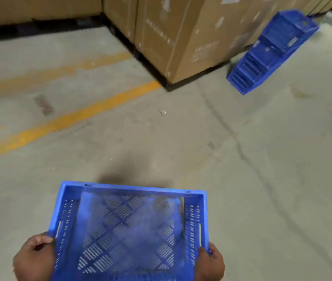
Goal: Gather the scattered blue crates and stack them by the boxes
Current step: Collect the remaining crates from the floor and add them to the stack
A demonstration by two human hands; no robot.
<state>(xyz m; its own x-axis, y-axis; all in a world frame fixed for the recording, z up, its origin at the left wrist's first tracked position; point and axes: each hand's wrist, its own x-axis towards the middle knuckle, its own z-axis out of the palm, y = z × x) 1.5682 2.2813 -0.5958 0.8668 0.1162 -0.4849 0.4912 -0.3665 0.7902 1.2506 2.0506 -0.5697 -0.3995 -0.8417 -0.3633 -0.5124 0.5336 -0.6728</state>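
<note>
I carry an empty blue crate (pixel 129 228) with slotted walls and a perforated floor, held level in front of me above the concrete. My left hand (pixel 33 258) grips its left rim near the handle slot. My right hand (pixel 210 262) grips the right rim. Far ahead at the upper right stands a stack of blue crates (pixel 272 51), leaning in the wide-angle view, right beside the tall cardboard boxes (pixel 181 37).
Cardboard boxes on dark pallets fill the top of the view, with a gap behind them at the upper left. Two yellow floor lines (pixel 69 116) run diagonally on the left. A small scrap of litter (pixel 163 112) lies on the grey concrete floor (pixel 262 159).
</note>
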